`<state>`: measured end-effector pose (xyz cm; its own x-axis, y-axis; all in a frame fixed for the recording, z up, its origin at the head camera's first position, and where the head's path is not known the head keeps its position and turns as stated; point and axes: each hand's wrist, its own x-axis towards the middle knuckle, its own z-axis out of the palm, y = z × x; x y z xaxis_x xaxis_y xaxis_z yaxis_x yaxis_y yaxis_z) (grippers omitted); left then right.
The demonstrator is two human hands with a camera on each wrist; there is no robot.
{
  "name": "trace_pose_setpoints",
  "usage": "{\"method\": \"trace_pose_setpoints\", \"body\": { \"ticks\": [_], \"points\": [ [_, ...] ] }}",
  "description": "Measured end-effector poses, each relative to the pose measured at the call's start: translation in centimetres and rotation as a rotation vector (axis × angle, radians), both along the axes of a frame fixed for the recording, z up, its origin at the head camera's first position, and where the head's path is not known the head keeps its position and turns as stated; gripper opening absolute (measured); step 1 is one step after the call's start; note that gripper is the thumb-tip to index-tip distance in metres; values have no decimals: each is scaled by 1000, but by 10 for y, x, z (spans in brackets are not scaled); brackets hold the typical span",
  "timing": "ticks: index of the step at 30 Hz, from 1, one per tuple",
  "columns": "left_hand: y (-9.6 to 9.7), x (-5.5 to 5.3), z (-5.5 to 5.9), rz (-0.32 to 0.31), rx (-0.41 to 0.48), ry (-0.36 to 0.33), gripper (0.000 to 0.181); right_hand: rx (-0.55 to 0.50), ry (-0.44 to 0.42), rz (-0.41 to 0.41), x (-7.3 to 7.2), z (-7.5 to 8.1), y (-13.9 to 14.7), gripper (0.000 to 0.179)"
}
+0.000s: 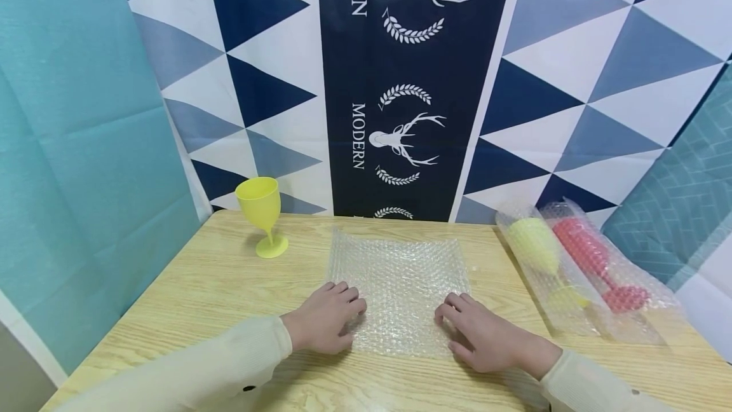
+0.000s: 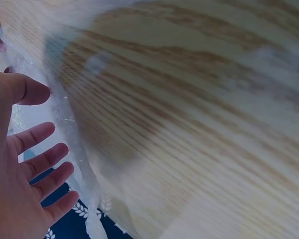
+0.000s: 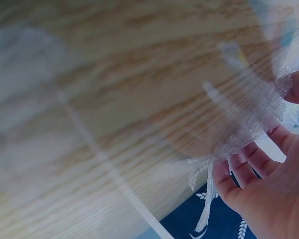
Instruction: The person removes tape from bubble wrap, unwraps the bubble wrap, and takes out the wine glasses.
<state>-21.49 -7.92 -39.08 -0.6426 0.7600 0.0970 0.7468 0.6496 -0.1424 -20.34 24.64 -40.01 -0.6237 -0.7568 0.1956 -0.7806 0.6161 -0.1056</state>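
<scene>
A clear bubble wrap bag (image 1: pixel 403 291) lies flat on the wooden table in front of the person. At its left edge the left hand (image 1: pixel 328 318) touches the plastic, fingers spread and loosely bent; in the left wrist view the fingers (image 2: pixel 47 159) reach along the wrap's edge. On the opposite side the right hand (image 1: pixel 486 332) rests its relaxed fingertips on the right edge. The right wrist view shows those fingers (image 3: pixel 249 162) against the crinkled plastic (image 3: pixel 254 124). A yellow plastic goblet (image 1: pixel 260 208) stands upright at the back left, apart from both hands.
Two more goblets lie wrapped in bubble bags at the table's right side, one yellow (image 1: pixel 534 247) and one red (image 1: pixel 589 253). Behind the wooden table (image 1: pixel 229 297) hangs a patterned cloth (image 1: pixel 400 81), with a teal cloth (image 1: pixel 86 145) along the left.
</scene>
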Motion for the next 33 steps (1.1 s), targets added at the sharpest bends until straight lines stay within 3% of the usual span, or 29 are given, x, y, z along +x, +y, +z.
{"method": "trace_pose_setpoints", "body": {
  "ticks": [15,24,33],
  "points": [
    [-16,3,-1,45,71,-88,27,-10,-6,3,1,3,-1,30],
    [-12,3,0,26,92,-99,30,-12,-54,-7,2,7,4,28],
    [-14,4,-2,50,85,-103,30,-43,-22,71,0,8,7,29]
  ]
}}
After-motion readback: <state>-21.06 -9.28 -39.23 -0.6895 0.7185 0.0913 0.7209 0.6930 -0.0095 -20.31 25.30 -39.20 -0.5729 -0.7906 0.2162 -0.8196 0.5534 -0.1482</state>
